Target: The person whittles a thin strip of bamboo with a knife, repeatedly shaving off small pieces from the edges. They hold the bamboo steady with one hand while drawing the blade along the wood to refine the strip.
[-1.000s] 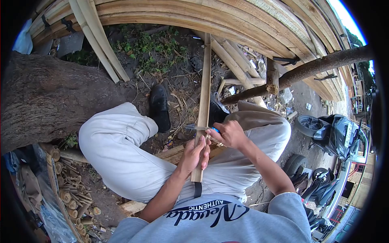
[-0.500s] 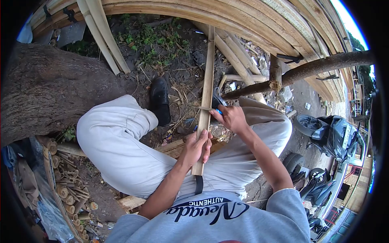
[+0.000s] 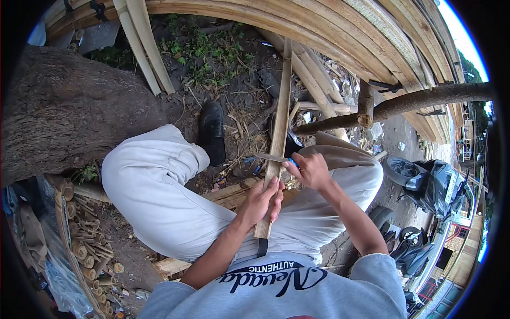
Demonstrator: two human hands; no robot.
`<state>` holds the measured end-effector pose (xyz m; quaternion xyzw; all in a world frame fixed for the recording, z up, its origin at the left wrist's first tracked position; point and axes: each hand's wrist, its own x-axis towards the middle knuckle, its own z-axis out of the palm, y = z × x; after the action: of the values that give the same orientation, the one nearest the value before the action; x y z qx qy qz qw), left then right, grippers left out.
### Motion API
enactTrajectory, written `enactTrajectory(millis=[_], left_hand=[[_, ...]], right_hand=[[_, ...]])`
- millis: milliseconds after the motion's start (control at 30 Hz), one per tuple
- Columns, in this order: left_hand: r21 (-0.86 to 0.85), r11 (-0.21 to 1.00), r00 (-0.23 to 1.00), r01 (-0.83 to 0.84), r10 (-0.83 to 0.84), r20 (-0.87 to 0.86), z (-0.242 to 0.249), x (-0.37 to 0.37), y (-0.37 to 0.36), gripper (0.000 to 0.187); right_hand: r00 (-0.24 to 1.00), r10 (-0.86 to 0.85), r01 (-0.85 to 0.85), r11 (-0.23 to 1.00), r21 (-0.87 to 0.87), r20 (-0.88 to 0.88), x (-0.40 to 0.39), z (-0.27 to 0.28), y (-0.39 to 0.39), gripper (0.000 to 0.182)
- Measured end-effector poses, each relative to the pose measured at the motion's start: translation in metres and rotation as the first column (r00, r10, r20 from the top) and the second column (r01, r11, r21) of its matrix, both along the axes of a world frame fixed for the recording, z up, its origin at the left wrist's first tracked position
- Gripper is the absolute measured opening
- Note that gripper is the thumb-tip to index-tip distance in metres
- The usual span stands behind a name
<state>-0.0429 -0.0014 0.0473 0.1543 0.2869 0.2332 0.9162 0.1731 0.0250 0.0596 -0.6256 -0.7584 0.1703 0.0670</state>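
A long, narrow wooden strip runs from my lap away toward the stacked boards. My left hand is wrapped round its near part, thumb on top. In my right hand is a knife with a blue handle, mostly covered by my fingers. The blade lies crosswise over the strip, a little beyond my left hand. Whether its edge cuts into the wood is too small to tell. The strip's near end rests by my waist, above a black strap.
A thick tree trunk stands at the left. Long stacked boards span the far side, and a branch pole juts in from the right. Cut bamboo pieces lie lower left. A motorcycle is parked at the right.
The knife and my right hand have moved nearer to me along the strip, closer to my left hand. The strip's far end has shifted slightly right; my left hand keeps its hold.
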Motion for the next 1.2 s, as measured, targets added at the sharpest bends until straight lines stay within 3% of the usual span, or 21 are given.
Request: enactTrajectory(millis=[33,100,133,167,233,367,467,533,567,633,733,833,867,900,933,1033,1133,1200], left_hand=[[-0.005,1.0,1.0,0.005,-0.005,-0.012,0.0,0.0,0.0,0.039],[-0.011,1.0,1.0,0.02,-0.02,-0.02,0.0,0.003,-0.003,0.039],[0.008,1.0,0.999,0.02,-0.02,-0.041,0.0,0.004,-0.003,0.039],[0.027,0.999,0.998,0.019,-0.017,-0.065,-0.001,0.004,-0.003,0.038],[0.017,1.0,0.998,0.008,-0.007,-0.057,0.003,0.002,0.0,0.038],[-0.027,1.0,1.0,-0.012,0.012,0.005,0.003,-0.001,0.004,0.038],[-0.028,1.0,1.0,-0.006,0.006,-0.001,0.002,0.0,0.002,0.039],[-0.022,1.0,1.0,0.016,-0.016,0.0,0.001,0.001,0.002,0.039],[-0.013,1.0,1.0,0.02,-0.02,-0.02,0.0,0.002,0.001,0.039],[-0.005,0.999,0.998,0.041,-0.041,-0.038,0.0,0.006,-0.001,0.039],[-0.01,1.0,0.999,0.026,-0.027,-0.019,0.003,0.006,0.004,0.04],[-0.041,0.999,1.0,-0.005,0.005,0.007,0.005,0.003,0.008,0.04],[-0.039,0.999,1.0,-0.001,0.002,0.013,0.003,0.003,0.008,0.039],[-0.038,0.999,1.0,0.005,-0.004,0.018,0.002,0.003,0.007,0.039],[-0.046,0.999,1.0,-0.001,0.001,0.014,0.002,0.002,0.007,0.039],[0.002,1.0,1.0,0.024,-0.024,0.019,0.003,0.001,0.004,0.039],[0.017,1.0,1.0,0.007,-0.007,0.027,0.004,0.003,0.003,0.034],[-0.009,1.0,0.993,-0.016,0.017,0.121,0.004,-0.001,0.005,0.037]], right_hand=[[0.997,0.039,-0.043,0.997,0.062,0.067,0.007,-0.004,0.004,0.049],[0.985,-0.136,0.117,0.978,0.172,0.104,0.029,-0.037,0.028,0.051],[0.963,-0.246,0.236,0.967,0.097,0.11,0.043,-0.046,0.043,0.056],[0.929,-0.37,0.37,0.929,-0.013,-0.014,0.059,-0.064,0.058,0.06],[0.919,-0.391,0.388,0.92,-0.058,-0.056,0.062,-0.062,0.072,0.061],[0.923,-0.358,0.357,0.933,-0.03,-0.141,0.02,-0.034,0.04,0.057],[0.967,-0.228,0.211,0.968,-0.135,-0.117,-0.003,-0.005,0.007,0.053],[1.0,-0.002,0.001,0.998,-0.055,-0.011,0.003,0.0,-0.002,0.052],[0.999,-0.035,0.035,0.999,-0.02,0.023,0.008,-0.003,0.004,0.052],[0.944,-0.329,0.329,0.943,0.055,-0.016,0.03,-0.033,0.026,0.054],[0.87,-0.491,0.492,0.869,0.054,-0.042,0.051,-0.04,0.047,0.059],[0.906,-0.42,0.421,0.907,-0.022,0.052,0.023,-0.011,0.026,0.052],[0.933,-0.357,0.36,0.928,-0.097,0.043,0.015,-0.009,0.011,0.05],[0.983,-0.183,0.184,0.983,0.02,-0.013,0.005,-0.004,-0.002,0.049],[0.988,-0.13,0.127,0.991,-0.036,-0.084,-0.004,0.002,-0.017,0.046],[0.972,-0.076,0.053,0.993,-0.109,-0.222,-0.015,0.01,-0.038,0.046],[0.975,-0.056,0.036,0.994,-0.099,-0.216,-0.014,0.018,-0.031,0.044],[0.97,-0.057,0.036,0.995,-0.093,-0.237,-0.015,0.016,-0.031,0.044]])
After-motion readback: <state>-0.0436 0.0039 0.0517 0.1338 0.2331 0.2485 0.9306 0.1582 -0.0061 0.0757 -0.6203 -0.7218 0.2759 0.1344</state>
